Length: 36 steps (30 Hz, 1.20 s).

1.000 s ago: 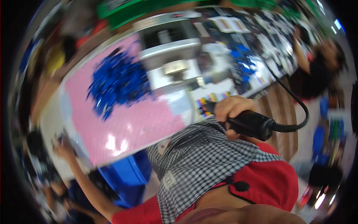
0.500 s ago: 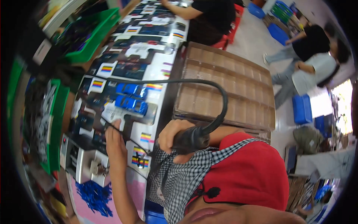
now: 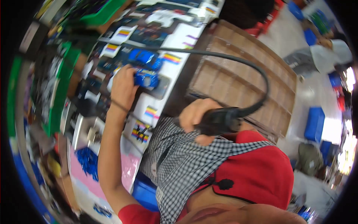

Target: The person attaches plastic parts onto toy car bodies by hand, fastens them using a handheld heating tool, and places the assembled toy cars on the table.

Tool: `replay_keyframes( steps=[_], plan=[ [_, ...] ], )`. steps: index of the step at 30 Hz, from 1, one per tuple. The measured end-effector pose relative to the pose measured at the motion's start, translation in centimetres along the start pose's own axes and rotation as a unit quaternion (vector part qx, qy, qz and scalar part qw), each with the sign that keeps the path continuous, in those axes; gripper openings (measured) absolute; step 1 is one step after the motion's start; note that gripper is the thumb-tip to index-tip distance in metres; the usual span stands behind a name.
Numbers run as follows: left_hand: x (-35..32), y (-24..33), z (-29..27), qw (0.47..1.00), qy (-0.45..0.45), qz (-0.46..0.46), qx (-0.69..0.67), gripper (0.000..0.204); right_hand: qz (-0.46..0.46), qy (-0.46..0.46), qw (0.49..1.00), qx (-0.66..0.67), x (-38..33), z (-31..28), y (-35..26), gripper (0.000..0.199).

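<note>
Two shiny blue toy cars lie side by side on the worktable, the farther blue toy car (image 3: 143,59) and the nearer toy car (image 3: 148,78). My left hand (image 3: 123,85) is at the left end of the nearer one, its thumb and fingers closed about that end. Motion blur softens this hand. In my right hand (image 3: 197,116) I grip a black corded electric screwdriver (image 3: 220,121) in front of my checked apron. Its working tip is hidden. A thick black cable (image 3: 227,58) loops from it over the table.
Flat printed card pieces (image 3: 160,16) cover the table's far part. Left stand green bins (image 3: 61,100) and a metal box device (image 3: 84,130). Blue strips (image 3: 87,160) lie on pink sheeting. A brown compartment tray (image 3: 246,74) is at right; people are beyond.
My left hand has gone from the bare card area to the nearer toy car and closed on it. The view has turned, and my right hand with the screwdriver appears farther right.
</note>
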State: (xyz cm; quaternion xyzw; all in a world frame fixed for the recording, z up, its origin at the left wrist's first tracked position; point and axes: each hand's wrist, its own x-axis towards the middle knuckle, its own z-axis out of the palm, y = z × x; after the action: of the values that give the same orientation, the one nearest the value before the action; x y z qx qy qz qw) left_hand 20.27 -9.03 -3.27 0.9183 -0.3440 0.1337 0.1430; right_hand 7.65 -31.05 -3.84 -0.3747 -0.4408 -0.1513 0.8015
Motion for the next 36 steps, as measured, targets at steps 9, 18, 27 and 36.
replay_keyframes(
  steps=[9,18,27,36],
  plan=[
    [-2.0,-1.5,0.5,0.989,0.043,-0.048,-0.129,0.065,0.065,0.059,0.995,0.038,-1.5,3.2,1.4,0.040],
    [-2.8,-0.3,2.6,0.997,-0.015,-0.038,0.061,0.055,0.112,0.014,0.993,-0.041,-2.0,1.7,1.0,0.046],
    [-11.6,3.9,-4.8,0.868,0.064,-0.376,-0.318,0.029,0.321,0.037,0.709,-0.627,6.5,-6.0,9.7,0.052],
    [-27.3,8.9,-7.3,0.584,0.315,-0.557,-0.500,0.047,0.399,-0.143,0.639,-0.642,5.9,-0.3,11.5,0.063]
  ],
)
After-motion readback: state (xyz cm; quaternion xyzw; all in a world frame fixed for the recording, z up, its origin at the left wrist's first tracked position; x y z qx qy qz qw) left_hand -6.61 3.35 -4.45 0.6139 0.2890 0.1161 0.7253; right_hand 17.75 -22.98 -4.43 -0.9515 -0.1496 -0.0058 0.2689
